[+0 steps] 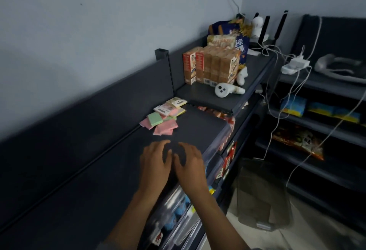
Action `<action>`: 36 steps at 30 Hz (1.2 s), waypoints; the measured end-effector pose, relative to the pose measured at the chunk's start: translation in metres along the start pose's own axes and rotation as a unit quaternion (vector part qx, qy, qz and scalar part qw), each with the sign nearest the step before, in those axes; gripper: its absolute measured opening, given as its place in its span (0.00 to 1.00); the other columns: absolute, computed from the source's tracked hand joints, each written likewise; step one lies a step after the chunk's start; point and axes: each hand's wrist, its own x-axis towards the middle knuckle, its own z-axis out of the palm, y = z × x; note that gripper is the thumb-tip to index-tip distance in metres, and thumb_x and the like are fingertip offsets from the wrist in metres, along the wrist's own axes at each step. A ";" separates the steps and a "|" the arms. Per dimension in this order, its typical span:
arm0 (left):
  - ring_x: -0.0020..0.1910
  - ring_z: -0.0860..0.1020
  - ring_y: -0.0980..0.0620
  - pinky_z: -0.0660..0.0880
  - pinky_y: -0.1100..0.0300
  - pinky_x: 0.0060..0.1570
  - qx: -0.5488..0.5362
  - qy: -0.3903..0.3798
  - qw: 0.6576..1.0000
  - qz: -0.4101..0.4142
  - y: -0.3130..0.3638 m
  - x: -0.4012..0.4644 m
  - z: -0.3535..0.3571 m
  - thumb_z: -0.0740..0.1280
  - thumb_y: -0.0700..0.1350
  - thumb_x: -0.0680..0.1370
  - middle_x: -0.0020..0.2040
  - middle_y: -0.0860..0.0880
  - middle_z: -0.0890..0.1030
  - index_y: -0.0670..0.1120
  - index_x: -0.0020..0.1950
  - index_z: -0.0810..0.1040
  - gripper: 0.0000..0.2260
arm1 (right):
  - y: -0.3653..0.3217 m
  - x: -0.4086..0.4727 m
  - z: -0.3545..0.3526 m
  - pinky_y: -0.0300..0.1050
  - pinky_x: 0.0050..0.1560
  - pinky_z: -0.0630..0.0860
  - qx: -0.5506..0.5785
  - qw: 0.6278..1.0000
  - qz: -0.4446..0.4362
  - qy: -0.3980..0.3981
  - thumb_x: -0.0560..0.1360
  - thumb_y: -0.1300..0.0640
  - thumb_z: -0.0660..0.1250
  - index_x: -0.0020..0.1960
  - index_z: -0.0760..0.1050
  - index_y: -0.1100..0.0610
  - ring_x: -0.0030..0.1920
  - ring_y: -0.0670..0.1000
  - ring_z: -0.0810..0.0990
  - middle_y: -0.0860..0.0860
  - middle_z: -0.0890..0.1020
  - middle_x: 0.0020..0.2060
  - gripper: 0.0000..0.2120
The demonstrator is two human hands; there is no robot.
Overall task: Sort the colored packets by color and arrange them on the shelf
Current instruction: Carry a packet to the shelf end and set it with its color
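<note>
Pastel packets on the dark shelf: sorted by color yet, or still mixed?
Mixed: pink, green and yellow pastel packets overlap in one loose heap; both hands hold nothing.

A loose heap of small flat square packets (165, 114) lies on the dark shelf (111, 170) top near its back wall: pink ones overlapping at the front, a green one tilted on top at the left, pale yellow and white printed ones behind.

Both bare hands, the left hand (156, 160) and right hand (190, 162), hover side by side with relaxed fingers over the dark grey metal shelf (89, 190) near its front edge, while a loose heap of pink, green and yellow flat packets (163, 116) lies farther back, holding nothing.
</note>
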 end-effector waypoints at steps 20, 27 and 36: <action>0.61 0.75 0.48 0.72 0.51 0.61 0.046 -0.068 0.995 -0.052 -0.059 0.141 0.053 0.66 0.49 0.80 0.61 0.50 0.77 0.53 0.66 0.75 0.14 | 0.030 0.144 0.064 0.41 0.65 0.72 -0.065 0.996 0.031 -0.056 0.78 0.54 0.68 0.70 0.74 0.54 0.64 0.47 0.73 0.48 0.77 0.64 0.20; 0.54 0.73 0.48 0.74 0.53 0.53 0.047 -0.066 0.995 -0.062 -0.064 0.147 0.066 0.62 0.46 0.81 0.57 0.48 0.76 0.49 0.61 0.79 0.11 | 0.041 0.169 0.067 0.29 0.53 0.70 -0.061 0.995 0.037 -0.074 0.78 0.60 0.67 0.66 0.76 0.59 0.55 0.48 0.76 0.53 0.76 0.61 0.16; 0.51 0.75 0.51 0.76 0.52 0.50 0.073 -0.073 0.991 -0.083 -0.039 0.155 0.071 0.62 0.47 0.82 0.57 0.49 0.75 0.52 0.64 0.77 0.12 | 0.039 0.194 0.045 0.25 0.40 0.73 0.081 0.986 0.119 -0.080 0.76 0.70 0.65 0.66 0.75 0.60 0.44 0.36 0.80 0.47 0.81 0.48 0.19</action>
